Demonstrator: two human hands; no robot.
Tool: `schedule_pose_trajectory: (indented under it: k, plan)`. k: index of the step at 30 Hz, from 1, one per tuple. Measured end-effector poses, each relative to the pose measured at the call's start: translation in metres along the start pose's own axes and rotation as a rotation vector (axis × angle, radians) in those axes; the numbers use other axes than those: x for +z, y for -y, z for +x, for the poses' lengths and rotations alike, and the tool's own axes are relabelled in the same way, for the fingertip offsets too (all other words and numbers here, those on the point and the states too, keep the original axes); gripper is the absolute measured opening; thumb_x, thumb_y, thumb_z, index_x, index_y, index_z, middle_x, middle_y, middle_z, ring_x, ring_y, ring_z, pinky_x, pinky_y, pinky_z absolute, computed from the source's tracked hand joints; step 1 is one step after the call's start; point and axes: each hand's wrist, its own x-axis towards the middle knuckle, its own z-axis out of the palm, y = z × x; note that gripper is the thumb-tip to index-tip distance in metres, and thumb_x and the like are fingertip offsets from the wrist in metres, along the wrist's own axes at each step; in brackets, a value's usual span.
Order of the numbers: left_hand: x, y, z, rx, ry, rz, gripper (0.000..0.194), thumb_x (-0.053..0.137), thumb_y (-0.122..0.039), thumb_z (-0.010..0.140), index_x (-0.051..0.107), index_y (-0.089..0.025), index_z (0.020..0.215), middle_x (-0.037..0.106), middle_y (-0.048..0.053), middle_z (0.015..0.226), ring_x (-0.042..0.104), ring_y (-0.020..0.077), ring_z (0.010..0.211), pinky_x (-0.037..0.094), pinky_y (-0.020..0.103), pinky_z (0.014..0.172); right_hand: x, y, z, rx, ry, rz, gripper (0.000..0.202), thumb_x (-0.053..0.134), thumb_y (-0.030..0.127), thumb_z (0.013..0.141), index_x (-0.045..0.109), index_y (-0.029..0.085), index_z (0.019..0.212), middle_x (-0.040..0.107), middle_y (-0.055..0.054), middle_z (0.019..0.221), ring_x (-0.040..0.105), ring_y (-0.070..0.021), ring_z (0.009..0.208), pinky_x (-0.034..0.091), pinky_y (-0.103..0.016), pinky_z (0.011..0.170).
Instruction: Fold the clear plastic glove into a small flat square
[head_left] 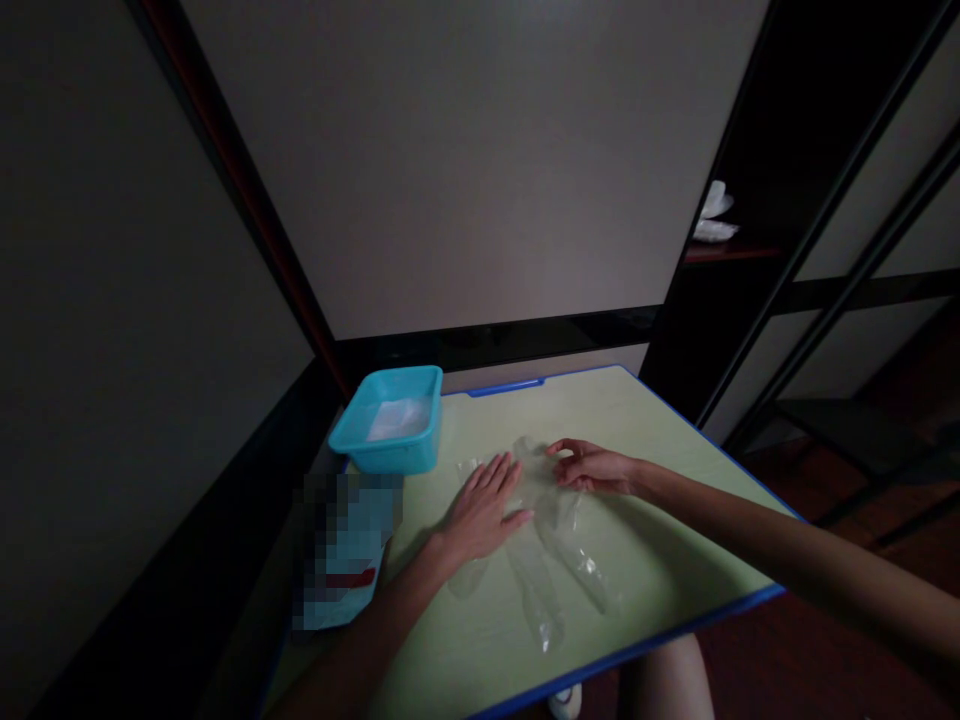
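Observation:
A thin, clear plastic sheet (536,570) lies crumpled on the table, with long strips that stretch toward me. It looks like a plastic bag or glove, but I cannot tell which. My left hand (482,508) rests flat on its left part, fingers stretched out and thumb apart. Over the right part of the plastic is my right hand (596,468), its fingers loosely bent and apart. Whether the right fingertips touch the film is hard to see.
A turquoise plastic basin (397,455) with white sheets (400,418) inside stands at the table's back left. Nearer me lies a blurred-out light-blue packet (349,560). The pale green table (585,405) has a blue edge. White cabinet panels (495,170) rise behind it.

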Motion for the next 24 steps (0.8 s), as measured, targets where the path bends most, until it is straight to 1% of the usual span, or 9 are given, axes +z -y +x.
schedule_pose_trajectory:
  k: [3,7,10,12,15,17,19,21,24]
  plan:
    - [-0.002,0.005,0.0,0.022,0.016,0.0,0.064,0.025,-0.056,0.082,0.018,-0.018,0.133,0.017,0.009,0.142,0.011,0.0218,0.13,0.015,0.039,0.104,-0.012,0.005,-0.006,0.041,0.034,-0.037,0.049,0.061,0.01,0.049,0.041,0.017,0.092,0.054,0.006,0.059,0.044,-0.0045,0.045,0.027,-0.016,0.041]
    - [-0.008,0.009,0.002,0.063,0.077,-0.007,0.065,0.028,-0.056,0.081,0.017,-0.019,0.133,0.014,0.009,0.143,0.009,0.0211,0.13,0.013,0.038,0.104,-0.038,0.003,-0.02,0.108,0.076,-0.205,0.051,0.062,0.012,0.052,0.041,0.015,0.099,0.056,0.005,0.061,0.037,-0.0034,0.042,0.02,-0.017,0.039]
    - [-0.011,0.015,0.007,0.096,0.122,-0.019,0.066,0.03,-0.055,0.081,0.014,-0.019,0.134,0.013,0.009,0.143,0.007,0.0205,0.13,0.012,0.038,0.104,-0.054,0.0,-0.031,0.138,0.086,-0.325,0.052,0.06,0.012,0.054,0.04,0.014,0.102,0.057,0.003,0.062,0.037,-0.0039,0.043,0.022,-0.018,0.04]
    - [-0.015,0.017,0.01,0.11,0.136,-0.021,0.066,0.032,-0.054,0.081,0.015,-0.018,0.134,0.012,0.01,0.143,0.006,0.0203,0.13,0.012,0.038,0.105,-0.059,-0.001,-0.036,0.1,0.067,-0.349,0.05,0.059,0.013,0.056,0.039,0.014,0.102,0.059,0.001,0.065,0.043,-0.006,0.048,0.027,-0.019,0.044]
    - [-0.023,0.014,0.012,0.097,0.119,-0.008,0.07,0.037,-0.053,0.079,0.016,-0.015,0.133,0.013,0.012,0.142,0.005,0.0216,0.13,0.011,0.039,0.105,-0.055,-0.002,-0.038,-0.007,-0.014,-0.356,0.046,0.058,0.019,0.059,0.039,0.016,0.101,0.06,-0.003,0.077,0.052,-0.0109,0.062,0.036,-0.022,0.052]
    - [-0.028,0.006,0.012,0.055,0.088,-0.006,0.07,0.038,-0.051,0.079,0.018,-0.012,0.133,0.013,0.013,0.142,0.005,0.0227,0.13,0.011,0.039,0.105,-0.046,-0.003,-0.037,-0.13,-0.188,-0.458,0.041,0.058,0.019,0.058,0.043,0.016,0.096,0.058,-0.005,0.084,0.053,-0.012,0.065,0.038,-0.023,0.054]
    - [-0.03,-0.005,0.011,-0.007,0.056,-0.022,0.064,0.034,-0.048,0.082,0.021,-0.01,0.132,0.013,0.015,0.142,0.006,0.0227,0.13,0.012,0.039,0.105,-0.035,-0.004,-0.036,-0.289,-0.338,-0.607,0.03,0.056,0.017,0.059,0.047,0.016,0.087,0.056,-0.005,0.084,0.052,-0.0117,0.064,0.039,-0.023,0.053]
    - [-0.027,-0.014,0.011,-0.056,0.038,-0.044,0.06,0.028,-0.045,0.085,0.024,-0.008,0.131,0.014,0.016,0.141,0.008,0.0227,0.13,0.015,0.038,0.105,-0.024,-0.009,-0.038,-0.381,-0.332,-0.71,0.016,0.052,0.016,0.062,0.05,0.015,0.078,0.055,-0.003,0.075,0.051,-0.0113,0.061,0.038,-0.022,0.051]
    - [-0.017,-0.023,0.01,-0.108,0.037,-0.048,0.058,0.028,-0.045,0.085,0.027,-0.009,0.13,0.017,0.016,0.14,0.011,0.0239,0.13,0.017,0.041,0.104,-0.01,-0.022,-0.042,-0.297,-0.232,-0.697,0.009,0.052,0.013,0.061,0.052,0.015,0.07,0.054,-0.001,0.065,0.05,-0.0112,0.057,0.038,-0.022,0.05]
